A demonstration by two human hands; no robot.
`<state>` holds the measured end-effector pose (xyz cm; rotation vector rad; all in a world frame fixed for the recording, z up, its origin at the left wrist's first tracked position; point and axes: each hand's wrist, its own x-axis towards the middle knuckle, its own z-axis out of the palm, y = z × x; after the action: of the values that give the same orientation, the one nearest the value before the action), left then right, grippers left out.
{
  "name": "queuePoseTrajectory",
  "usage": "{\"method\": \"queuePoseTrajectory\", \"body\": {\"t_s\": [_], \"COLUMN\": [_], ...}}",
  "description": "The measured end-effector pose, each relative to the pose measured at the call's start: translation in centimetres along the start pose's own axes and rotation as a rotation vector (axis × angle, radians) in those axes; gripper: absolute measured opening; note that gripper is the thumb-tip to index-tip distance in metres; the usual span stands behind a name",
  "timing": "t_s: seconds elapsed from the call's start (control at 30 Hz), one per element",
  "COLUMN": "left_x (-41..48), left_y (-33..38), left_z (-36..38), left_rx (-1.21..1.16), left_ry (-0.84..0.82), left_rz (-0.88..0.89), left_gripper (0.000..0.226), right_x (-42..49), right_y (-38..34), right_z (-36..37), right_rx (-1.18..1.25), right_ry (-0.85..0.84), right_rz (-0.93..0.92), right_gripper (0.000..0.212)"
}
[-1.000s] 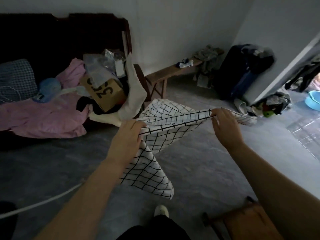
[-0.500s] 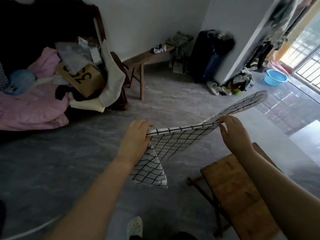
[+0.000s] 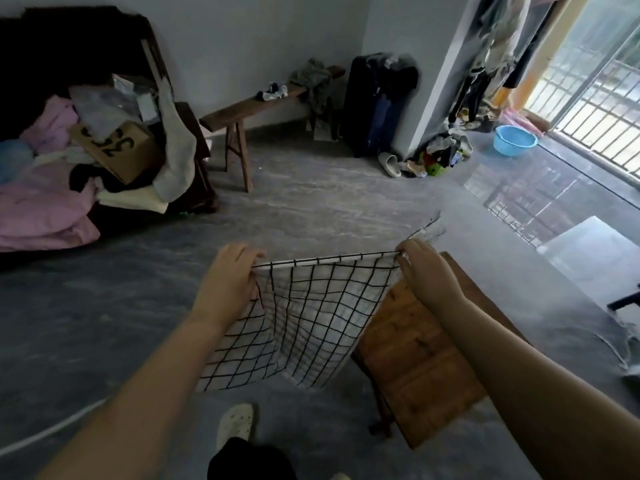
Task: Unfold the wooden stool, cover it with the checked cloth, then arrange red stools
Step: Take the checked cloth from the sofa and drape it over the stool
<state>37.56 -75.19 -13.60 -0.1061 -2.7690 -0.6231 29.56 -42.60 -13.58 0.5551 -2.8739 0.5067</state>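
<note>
**Spread wide and brought up beside the stool**

Nearest, just a pale shoe (image 3: 235, 424) on the grey floor below the arms. Above it, pinching the top hem of the checked cloth (image 3: 311, 317) at 2 corners, with fingers of the left hand (image 3: 230, 282) curled over one end and fingers of the right hand (image 3: 424, 271) curled over the other. Pulled straight along that hem now and hanging as 1 broad sheet. Still twisted 0.5 s ago, with 1 tail drooping under the left hand and another flicked up past the right.

Swung round too since 1.0 s ago. Only a corner of the wooden stool (image 3: 415, 358) in view then, most of its top in view now. Unfolded and standing just right of the cloth, under the right forearm. Overlapping the stool's left edge already, though impossible to say whether touching it.

Judged from this: unfolding done, covering about to start, needing a carry to the right and a lowering over the seat.

Further off, a long bench (image 3: 263, 105) by the wall, a dark suitcase (image 3: 374, 105) and a blue basin (image 3: 514, 140) near the grille. No red stools in sight.
</note>
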Motion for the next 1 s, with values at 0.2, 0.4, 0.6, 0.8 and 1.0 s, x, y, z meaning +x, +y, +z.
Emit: {"method": "queuePoseTrajectory", "body": {"t_s": [0.2,0.4,0.6,0.8,1.0], "left_x": [-1.9,0.1,5.0,10.7,14.9], "left_y": [3.1,1.9,-0.8,-3.3,-5.6], "left_z": [1.1,2.2,3.4,3.5,4.5], "left_rx": [0.070,0.105,0.140,0.199,0.196], "left_ry": [-0.014,-0.038,-0.037,0.005,-0.018], "left_rz": [-0.003,-0.075,-0.095,-0.036,0.001], "left_gripper": [0.033,0.033,0.035,0.041,0.044], "right_x": [-1.3,1.9,8.3,16.2,21.1], "right_y": [3.0,4.2,5.7,6.0,7.6], "right_z": [-0.1,1.5,2.4,3.1,4.2], "right_rx": [0.068,0.084,0.017,0.006,-0.001], "right_ry": [-0.072,-0.117,-0.248,-0.287,-0.276], "right_rz": [-0.048,-0.128,-0.209,-0.261,-0.298], "right_gripper": [0.008,0.009,0.017,0.020,0.019]}}
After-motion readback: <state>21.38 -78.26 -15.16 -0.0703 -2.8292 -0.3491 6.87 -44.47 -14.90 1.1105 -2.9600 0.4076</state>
